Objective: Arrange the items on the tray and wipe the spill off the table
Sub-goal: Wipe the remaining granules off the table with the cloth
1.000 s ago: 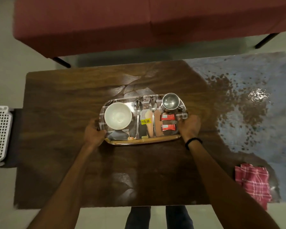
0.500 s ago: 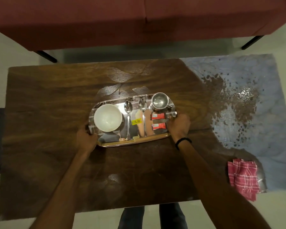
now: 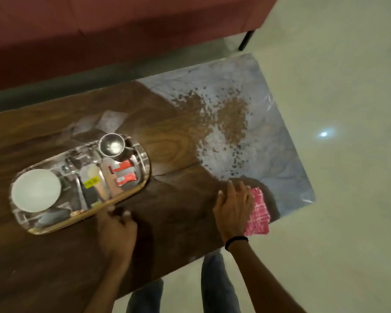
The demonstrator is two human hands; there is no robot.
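The shiny oval tray (image 3: 145,162) lies at the left of the wooden table (image 3: 176,141). It carries a white bowl (image 3: 35,190), a steel cup (image 3: 112,144), red packets (image 3: 125,173) and blurred cutlery. A brown grainy spill (image 3: 226,118) covers the pale right end of the table. A red checked cloth (image 3: 259,214) lies at the near right edge. My right hand (image 3: 234,206) rests flat over the cloth's left part, fingers stretched out. My left hand (image 3: 117,229) is blurred, just off the tray's near rim, loosely curled and holding nothing.
A dark red sofa (image 3: 122,30) runs along the far side of the table, one black leg (image 3: 246,40) showing. Pale floor (image 3: 348,199) lies to the right of the table. My legs (image 3: 215,290) stand at the table's near edge.
Both hands have let go of the tray. My right hand has moved right onto the red cloth, my left hand has drawn back, and the view has swung toward the spill.
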